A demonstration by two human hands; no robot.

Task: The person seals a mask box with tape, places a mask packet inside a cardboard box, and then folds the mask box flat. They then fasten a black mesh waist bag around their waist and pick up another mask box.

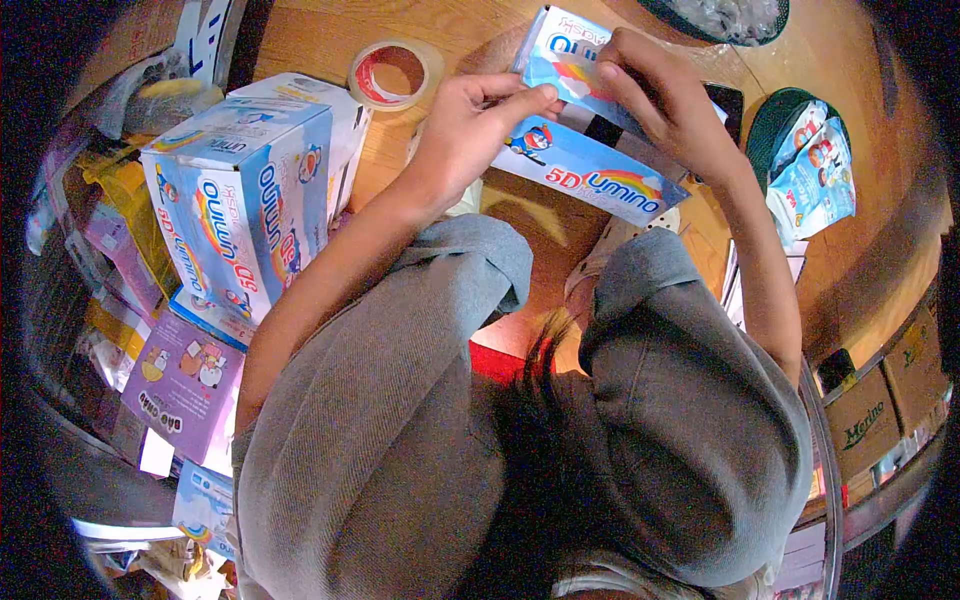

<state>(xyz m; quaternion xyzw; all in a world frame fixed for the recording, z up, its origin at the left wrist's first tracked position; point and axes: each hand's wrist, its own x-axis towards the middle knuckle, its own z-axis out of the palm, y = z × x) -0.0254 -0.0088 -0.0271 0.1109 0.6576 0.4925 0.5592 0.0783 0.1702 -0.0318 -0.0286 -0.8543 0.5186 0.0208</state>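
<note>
A blue-and-white Umino 5D box [598, 172] is held above the floor past my knees, one long printed panel facing me. My left hand [478, 128] pinches its left edge between thumb and fingers. At the box's upper right, my right hand [655, 98] is closed with bent fingers against the upper printed panel. Whether those fingers grip a flap or only press on it is hard to see. A dark strip shows between the two panels.
A roll of tape [394, 76] lies left of my hands. Assembled Umino boxes [245, 190] stand farther left, above a purple box [180, 385]. To the right, printed pouches [815, 175] sit in a dark green basket [775, 112]. Merino cartons [866, 422] are at lower right.
</note>
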